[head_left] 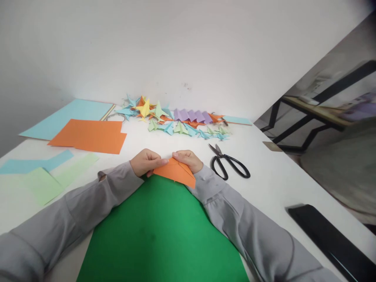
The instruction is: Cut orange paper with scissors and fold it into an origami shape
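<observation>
A partly folded orange paper [176, 172] sits at the far edge of a large green sheet [161, 235] on the white table [279, 176]. My left hand [145, 161] pinches the paper's left corner with curled fingers. My right hand [188, 159] grips its top right edge, fingers closed over the fold. Both arms wear grey sleeves that rest along the sides of the green sheet.
Black scissors [229, 165] lie right of my right hand. Orange sheets [91, 136], a light blue sheet [69, 117] and pale green and blue strips [44, 176] lie at left. Several folded paper figures [173, 119] line the wall. A black flat object [331, 239] lies at near right.
</observation>
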Motion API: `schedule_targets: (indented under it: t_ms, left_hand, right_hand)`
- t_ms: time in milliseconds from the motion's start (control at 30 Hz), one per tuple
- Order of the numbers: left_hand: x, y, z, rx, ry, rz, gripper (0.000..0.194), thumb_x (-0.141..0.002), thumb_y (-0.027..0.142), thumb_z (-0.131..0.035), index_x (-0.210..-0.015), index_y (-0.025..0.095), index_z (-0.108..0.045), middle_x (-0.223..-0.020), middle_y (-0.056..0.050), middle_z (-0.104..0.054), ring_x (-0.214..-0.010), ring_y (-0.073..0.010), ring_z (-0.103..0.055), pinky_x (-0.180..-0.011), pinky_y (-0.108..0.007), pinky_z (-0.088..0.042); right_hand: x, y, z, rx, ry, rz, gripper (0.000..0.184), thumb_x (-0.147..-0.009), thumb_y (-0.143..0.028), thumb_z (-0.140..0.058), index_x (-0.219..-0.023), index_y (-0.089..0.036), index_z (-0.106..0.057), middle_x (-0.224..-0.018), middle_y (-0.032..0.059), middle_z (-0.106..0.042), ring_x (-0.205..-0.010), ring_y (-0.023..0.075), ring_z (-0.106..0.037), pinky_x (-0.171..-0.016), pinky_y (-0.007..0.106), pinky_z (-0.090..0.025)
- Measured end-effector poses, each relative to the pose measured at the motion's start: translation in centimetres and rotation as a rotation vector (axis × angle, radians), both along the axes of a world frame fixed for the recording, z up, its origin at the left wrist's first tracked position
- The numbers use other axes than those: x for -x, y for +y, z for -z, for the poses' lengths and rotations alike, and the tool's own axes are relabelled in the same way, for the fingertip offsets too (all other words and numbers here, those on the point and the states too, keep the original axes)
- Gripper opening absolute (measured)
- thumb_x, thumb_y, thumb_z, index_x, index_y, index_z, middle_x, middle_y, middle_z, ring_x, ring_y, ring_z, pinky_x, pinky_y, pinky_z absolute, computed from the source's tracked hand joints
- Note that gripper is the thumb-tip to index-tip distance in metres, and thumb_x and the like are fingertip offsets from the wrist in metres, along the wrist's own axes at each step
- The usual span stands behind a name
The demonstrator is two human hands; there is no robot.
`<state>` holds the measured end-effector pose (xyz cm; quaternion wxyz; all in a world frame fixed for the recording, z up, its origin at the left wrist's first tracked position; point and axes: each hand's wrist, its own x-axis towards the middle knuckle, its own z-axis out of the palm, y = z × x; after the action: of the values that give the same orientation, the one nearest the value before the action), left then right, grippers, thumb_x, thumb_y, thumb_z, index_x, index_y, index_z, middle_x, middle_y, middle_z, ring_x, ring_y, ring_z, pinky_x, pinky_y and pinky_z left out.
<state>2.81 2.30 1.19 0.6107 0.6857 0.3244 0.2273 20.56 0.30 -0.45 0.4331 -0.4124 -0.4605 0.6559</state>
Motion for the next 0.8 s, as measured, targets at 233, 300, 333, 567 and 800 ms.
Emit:
schedule_targets:
  t_ms: [233,300,333,567,800]
  left_hand:
    - [-1.0,-0.5,-0.2,0.113,-0.131,0.060,0.035,-0.051,0.036,-0.076,-0.050,0.012,-0.050,-0.043,0.008,-0.043,-0.042,-0.0028,-0.035,-0.041,-0.018,-0.023]
    - [-1.0,-0.4,0.0,0.146,-0.145,0.054,0.032,-0.048,0.031,-0.078,-0.052,0.012,-0.052,-0.046,0.006,-0.049,-0.044,-0.0039,-0.041,-0.044,-0.018,-0.028]
    - [-1.0,-0.2,0.1,0.157,-0.150,0.028,0.031,-0.047,0.030,-0.078,-0.053,0.011,-0.054,-0.047,0.005,-0.051,-0.045,-0.0046,-0.043,-0.045,-0.018,-0.031]
    - [-0.8,0.4,0.9,0.180,-0.296,-0.293,0.029,-0.050,0.031,-0.077,-0.061,0.012,-0.057,-0.053,0.003,-0.061,-0.049,-0.0079,-0.053,-0.049,-0.019,-0.039]
    - [-1.2,0.3,0.7,0.091,-0.325,-0.384,0.025,-0.050,0.028,-0.077,-0.067,0.014,-0.065,-0.063,0.003,-0.064,-0.060,-0.0089,-0.055,-0.059,-0.021,-0.042]
  right_hand:
    - [1.1,-0.8,0.1,-0.130,-0.126,-0.102,0.045,-0.053,-0.048,-0.073,-0.041,-0.014,-0.047,-0.035,-0.0075,-0.036,-0.035,0.0026,-0.026,-0.036,0.021,-0.014]
    - [1.2,-1.0,0.1,-0.149,-0.130,-0.086,0.044,-0.058,-0.052,-0.068,-0.046,-0.014,-0.051,-0.038,-0.0066,-0.039,-0.037,0.0035,-0.028,-0.038,0.021,-0.017]
    - [1.2,-1.0,0.0,-0.150,-0.114,-0.065,0.044,-0.060,-0.054,-0.065,-0.047,-0.014,-0.052,-0.039,-0.0061,-0.040,-0.038,0.0040,-0.029,-0.038,0.022,-0.018]
    - [1.1,-0.4,0.2,-0.062,0.140,0.075,0.025,-0.052,-0.035,-0.072,-0.059,-0.016,-0.057,-0.047,-0.0037,-0.054,-0.043,0.0088,-0.047,-0.044,0.022,-0.032]
    - [1.2,0.2,1.3,-0.065,0.156,0.173,0.018,-0.051,-0.025,-0.072,-0.062,-0.015,-0.062,-0.053,-0.0024,-0.062,-0.048,0.0096,-0.054,-0.052,0.023,-0.037]
